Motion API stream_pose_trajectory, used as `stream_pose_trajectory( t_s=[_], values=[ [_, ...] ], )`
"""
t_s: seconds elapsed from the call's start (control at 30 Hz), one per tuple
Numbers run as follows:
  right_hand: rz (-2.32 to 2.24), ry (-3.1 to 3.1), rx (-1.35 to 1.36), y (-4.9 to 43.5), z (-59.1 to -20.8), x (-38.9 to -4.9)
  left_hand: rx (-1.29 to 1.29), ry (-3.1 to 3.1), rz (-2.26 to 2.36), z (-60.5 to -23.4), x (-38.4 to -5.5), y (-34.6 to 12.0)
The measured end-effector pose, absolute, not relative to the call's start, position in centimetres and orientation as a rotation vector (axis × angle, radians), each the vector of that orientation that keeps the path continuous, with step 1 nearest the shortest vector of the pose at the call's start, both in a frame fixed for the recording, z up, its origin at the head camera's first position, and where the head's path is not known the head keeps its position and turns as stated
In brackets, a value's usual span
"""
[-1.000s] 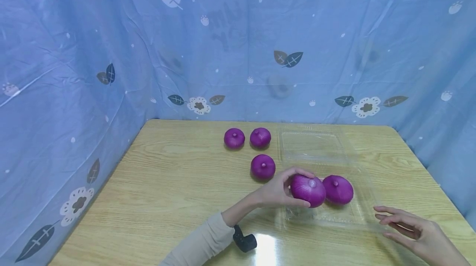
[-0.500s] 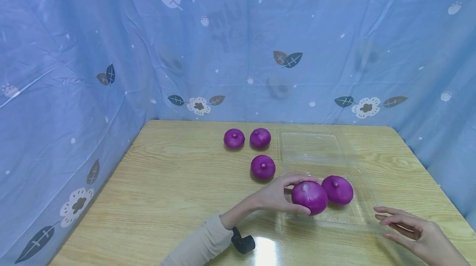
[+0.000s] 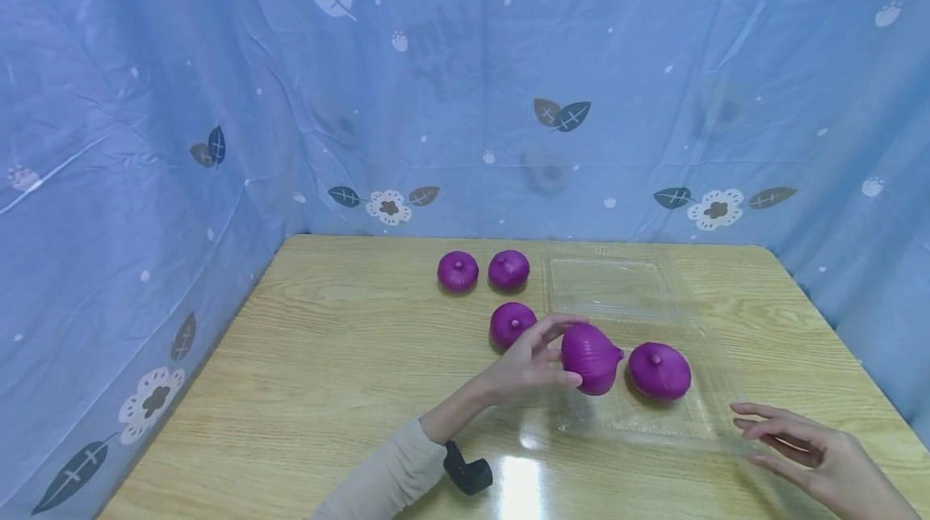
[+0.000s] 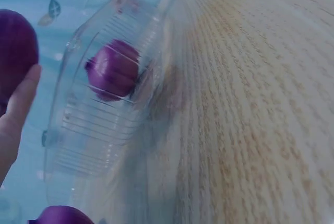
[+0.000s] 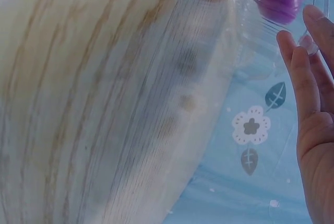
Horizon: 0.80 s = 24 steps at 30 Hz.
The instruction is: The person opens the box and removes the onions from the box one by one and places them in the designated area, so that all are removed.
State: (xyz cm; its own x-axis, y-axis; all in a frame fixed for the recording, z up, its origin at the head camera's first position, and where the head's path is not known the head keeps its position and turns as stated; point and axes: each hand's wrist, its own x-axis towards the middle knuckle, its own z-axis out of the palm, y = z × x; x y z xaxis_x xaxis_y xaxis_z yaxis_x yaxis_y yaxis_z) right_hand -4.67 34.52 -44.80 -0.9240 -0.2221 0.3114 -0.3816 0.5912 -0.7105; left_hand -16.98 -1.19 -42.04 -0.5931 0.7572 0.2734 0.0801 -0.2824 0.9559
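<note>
My left hand (image 3: 534, 362) grips a purple onion (image 3: 590, 358) on its side above the left part of a clear plastic clamshell box (image 3: 647, 431), the onion's stubby tip pointing right. In the left wrist view the thumb lies against this onion (image 4: 15, 51). Another purple onion (image 3: 659, 372) rests in the box's near tray. At the tray's right front corner is my right hand (image 3: 817, 451), fingers loosely extended and thumb apart from them. The right wrist view shows its fingertips (image 5: 286, 38) beside the clear rim; contact is hard to tell.
Three more purple onions stand left of the box: one near onion (image 3: 512, 325) behind my left hand, and two farther back, a left onion (image 3: 458, 271) and a right onion (image 3: 508, 270). The box's lid (image 3: 610, 282) lies open toward the blue curtain (image 3: 465, 100).
The onion in my left hand has turned, its tip swinging from facing up to facing right. The left hand has shifted slightly left and away from me. My right hand stays in place.
</note>
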Motion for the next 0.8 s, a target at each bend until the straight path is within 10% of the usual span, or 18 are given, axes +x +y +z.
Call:
stream_pose_trajectory(
  t_s=[0.8],
  values=[
    [1.145, -2.619, 0.483, 35.6, -45.0, -5.0, 0.667, 1.67, 2.041, -41.8, -16.7, -4.2]
  ],
)
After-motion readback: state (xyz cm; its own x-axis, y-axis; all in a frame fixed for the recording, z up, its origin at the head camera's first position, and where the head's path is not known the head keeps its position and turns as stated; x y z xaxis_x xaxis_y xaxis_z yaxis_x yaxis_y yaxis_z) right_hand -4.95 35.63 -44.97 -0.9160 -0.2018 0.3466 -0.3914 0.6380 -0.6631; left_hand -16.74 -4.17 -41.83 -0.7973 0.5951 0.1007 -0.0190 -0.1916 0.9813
